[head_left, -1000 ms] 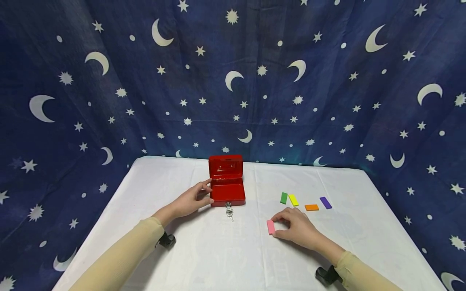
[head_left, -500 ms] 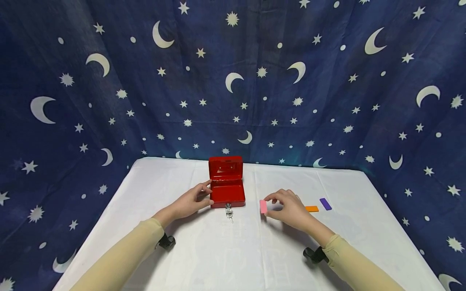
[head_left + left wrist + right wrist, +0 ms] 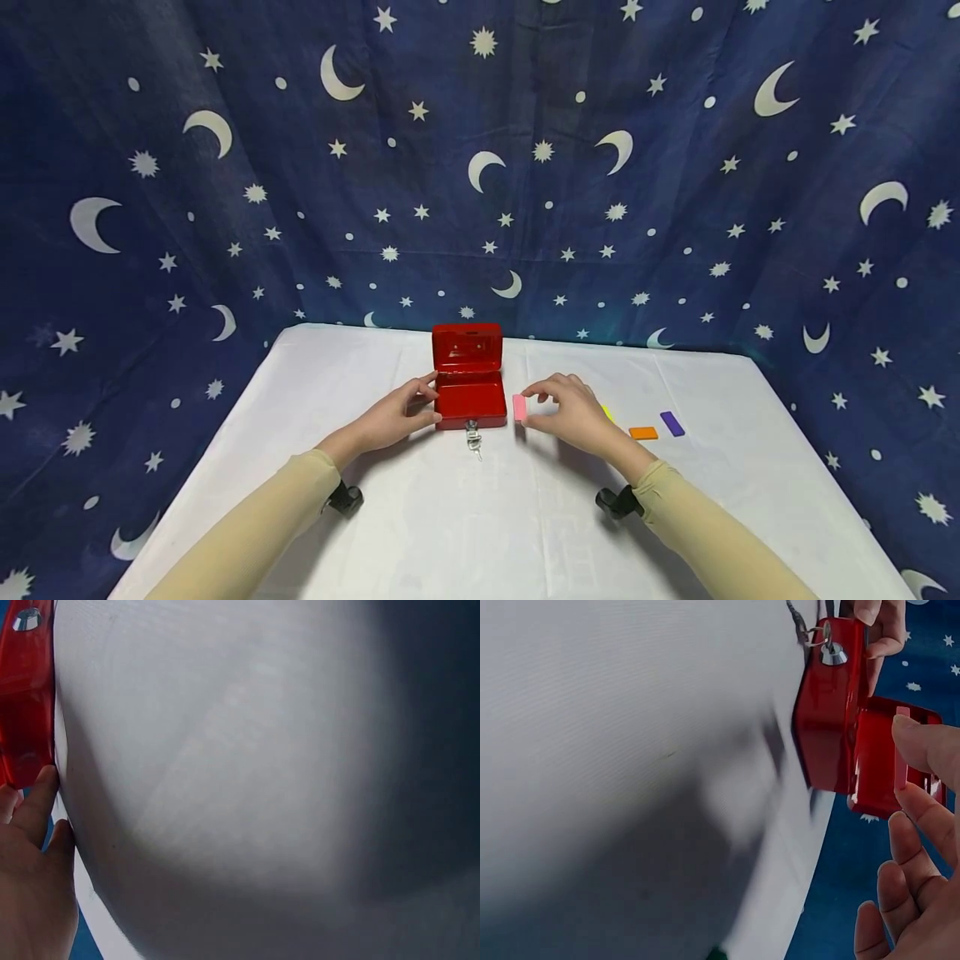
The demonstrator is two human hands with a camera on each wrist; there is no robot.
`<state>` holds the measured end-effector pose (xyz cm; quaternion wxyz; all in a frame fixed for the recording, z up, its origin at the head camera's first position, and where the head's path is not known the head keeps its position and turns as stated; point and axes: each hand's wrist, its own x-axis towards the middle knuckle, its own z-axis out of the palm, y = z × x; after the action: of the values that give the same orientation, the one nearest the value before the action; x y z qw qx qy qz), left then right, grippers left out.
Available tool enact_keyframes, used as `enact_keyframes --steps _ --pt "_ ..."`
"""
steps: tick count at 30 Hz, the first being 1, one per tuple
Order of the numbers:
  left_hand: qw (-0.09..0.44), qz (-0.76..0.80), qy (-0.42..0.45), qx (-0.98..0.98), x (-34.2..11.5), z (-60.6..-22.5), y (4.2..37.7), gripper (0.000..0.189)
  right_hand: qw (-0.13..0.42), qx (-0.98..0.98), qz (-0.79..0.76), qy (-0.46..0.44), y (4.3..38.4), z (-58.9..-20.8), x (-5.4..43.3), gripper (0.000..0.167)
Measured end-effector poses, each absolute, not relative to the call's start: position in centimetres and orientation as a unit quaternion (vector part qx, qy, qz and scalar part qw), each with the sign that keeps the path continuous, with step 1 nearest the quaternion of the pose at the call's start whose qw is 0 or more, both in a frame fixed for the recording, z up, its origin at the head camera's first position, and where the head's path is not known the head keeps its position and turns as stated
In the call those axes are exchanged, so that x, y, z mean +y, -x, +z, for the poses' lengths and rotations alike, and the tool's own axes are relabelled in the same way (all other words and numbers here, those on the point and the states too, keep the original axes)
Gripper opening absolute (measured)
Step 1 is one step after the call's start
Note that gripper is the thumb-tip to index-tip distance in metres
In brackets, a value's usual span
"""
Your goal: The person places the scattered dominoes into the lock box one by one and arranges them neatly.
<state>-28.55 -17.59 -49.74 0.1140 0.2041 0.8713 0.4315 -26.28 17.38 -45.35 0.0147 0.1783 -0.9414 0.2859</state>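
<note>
A red metal cash box (image 3: 470, 398) stands on the table with its lid (image 3: 467, 347) raised and its inside bare. My left hand (image 3: 397, 410) touches the box's left side, thumb near the front corner and fingers spread toward the hinge. Between thumb and index finger, my right hand (image 3: 573, 412) pinches a small pink rectangular block (image 3: 520, 408) by its ends. That block is upright, just right of the box, and overlaps the raised lid in the right wrist view. Keys (image 3: 474, 447) hang from the lock at the front of the box.
Right of my right hand lie an orange block (image 3: 643, 433) and a purple block (image 3: 672, 423). A yellow block (image 3: 607, 413) is partly hidden behind that hand. A white cloth (image 3: 450, 533) covers the table, and a blue star-and-moon curtain (image 3: 420, 167) hangs behind it.
My right hand has lifted the pink block and carried it left and back toward the red box. It now hides the green block. My left hand stays at the box.
</note>
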Motion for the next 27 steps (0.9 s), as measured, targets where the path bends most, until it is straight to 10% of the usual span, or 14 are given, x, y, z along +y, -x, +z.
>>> enact_keyframes --steps 27 --pt "0.119 0.431 -0.202 0.871 -17.6 -49.8 28.6 0.038 -0.01 -0.939 0.283 -0.195 30.5 -46.0 9.4 0.042"
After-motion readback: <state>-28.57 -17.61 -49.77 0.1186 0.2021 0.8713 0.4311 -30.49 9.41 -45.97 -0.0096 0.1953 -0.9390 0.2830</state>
